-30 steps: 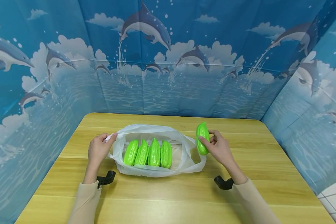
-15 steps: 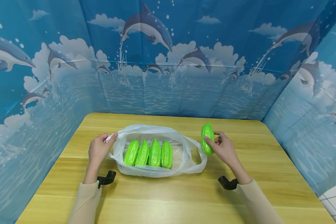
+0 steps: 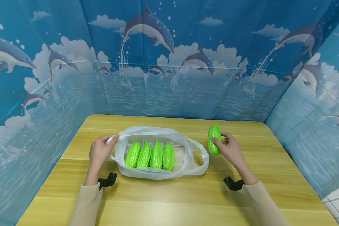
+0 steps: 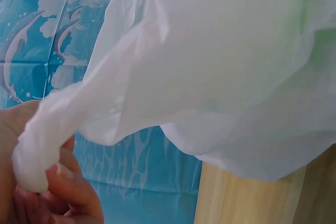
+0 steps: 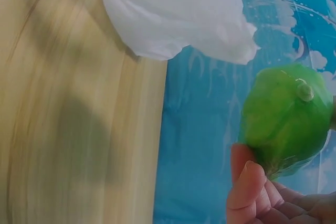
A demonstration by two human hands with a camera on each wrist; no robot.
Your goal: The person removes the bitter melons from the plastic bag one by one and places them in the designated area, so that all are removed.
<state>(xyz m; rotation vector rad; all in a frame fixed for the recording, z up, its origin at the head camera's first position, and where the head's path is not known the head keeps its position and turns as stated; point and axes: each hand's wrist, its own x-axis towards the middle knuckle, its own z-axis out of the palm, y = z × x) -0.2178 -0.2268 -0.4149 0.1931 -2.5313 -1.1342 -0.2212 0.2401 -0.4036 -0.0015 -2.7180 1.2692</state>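
A white plastic bag (image 3: pixel 155 174) lies with its mouth spread on the table; several bright green bitter melons (image 3: pixel 156 155) lie side by side in it. My left hand (image 3: pixel 99 151) pinches the bag's left handle, and the left wrist view shows the twisted plastic (image 4: pixel 42 145) between thumb and fingers. Right of the bag, my right hand (image 3: pixel 229 148) holds another green bitter melon (image 3: pixel 213 139) upright above the table, apart from the bag. The right wrist view shows that melon's rounded end (image 5: pixel 286 114) with the fingers curled against it.
The wooden table (image 3: pixel 169 204) has rounded far corners. A blue dolphin-print curtain (image 3: pixel 164 91) hangs close behind it and along both sides. The bag's right handle loop (image 3: pixel 204 160) lies near the right hand.
My right hand has moved a little to the right with the bitter melon, away from the bag's right handle. The left hand and the bag have stayed nearly still.
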